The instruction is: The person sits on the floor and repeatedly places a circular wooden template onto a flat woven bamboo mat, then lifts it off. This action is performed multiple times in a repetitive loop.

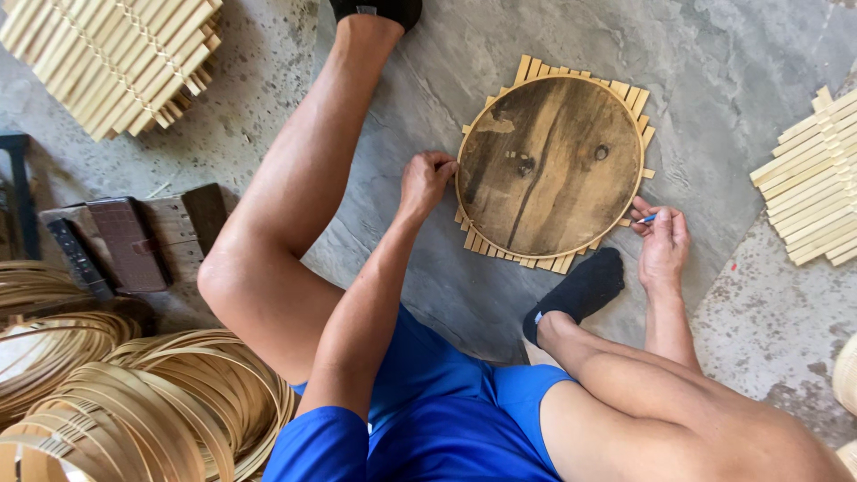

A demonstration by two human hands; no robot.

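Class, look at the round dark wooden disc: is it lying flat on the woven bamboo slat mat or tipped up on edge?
Lying flat. The round dark wooden disc shows its full face, with woven bamboo slat mat ends sticking out around its rim.

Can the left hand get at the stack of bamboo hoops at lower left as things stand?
Probably yes. The left hand rests on the rim of the round wooden disc, and the bamboo hoops lie beside the left thigh on that side; only the raised left leg lies between.

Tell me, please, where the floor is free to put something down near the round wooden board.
Bare grey floor lies beyond the round wooden board, toward the slat mat on the right, and between the board and the outstretched leg. It is crowded at the board's edge, where the left hand, right hand and foot sit.
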